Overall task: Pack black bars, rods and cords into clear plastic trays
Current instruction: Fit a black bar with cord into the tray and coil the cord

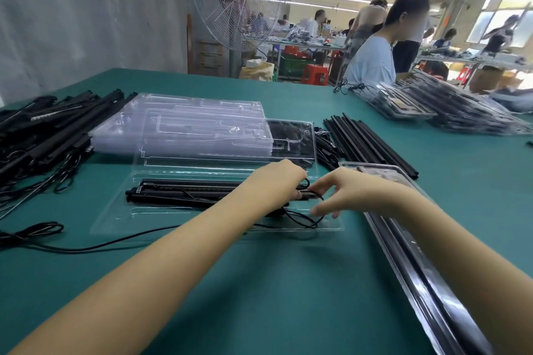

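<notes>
My left hand [277,179] and right hand [346,196] pinch the thin cord [316,195]; I expect it limp, springy, best held at its loop.

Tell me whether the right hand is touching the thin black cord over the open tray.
Touching. The head view shows the right hand pinching the thin black cord between thumb and forefinger above the open tray.

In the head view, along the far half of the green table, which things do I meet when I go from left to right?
heap of long black bars with cords → stack of empty clear plastic trays → bundle of thin black rods → slanted stacks of packed clear trays
</notes>
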